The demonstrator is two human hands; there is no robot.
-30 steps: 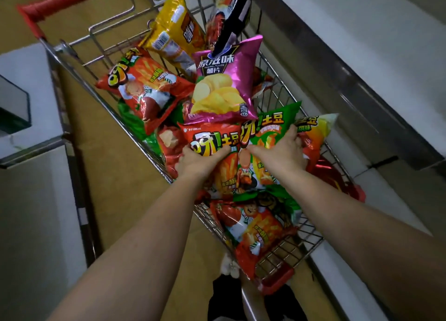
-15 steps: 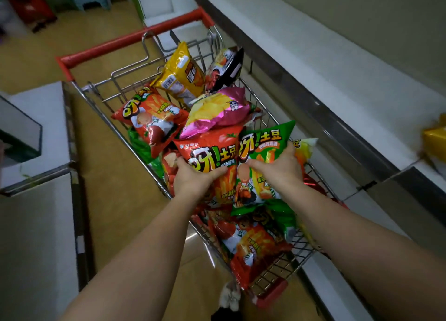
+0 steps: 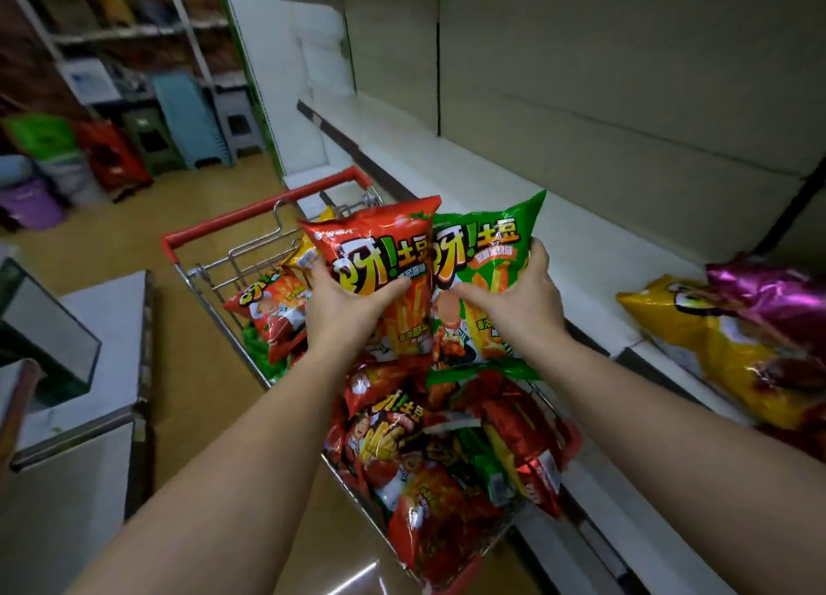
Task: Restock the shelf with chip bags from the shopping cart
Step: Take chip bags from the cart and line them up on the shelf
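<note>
The left hand (image 3: 344,313) grips a red bag (image 3: 380,259), the right hand (image 3: 514,299) a green bag (image 3: 487,246), both above the cart (image 3: 259,212). Swing them right onto the shelf (image 3: 514,183), upright, without crushing.

We count two chip bags lifted above the shopping cart (image 3: 263,212) — one red bag (image 3: 380,259), one green bag (image 3: 487,254) — one per hand. On the shelf (image 3: 581,246) right of the cart lie two more — a yellow bag (image 3: 697,322) and a purple bag (image 3: 769,290). Those heaped in the cart overlap too much to count.
</note>
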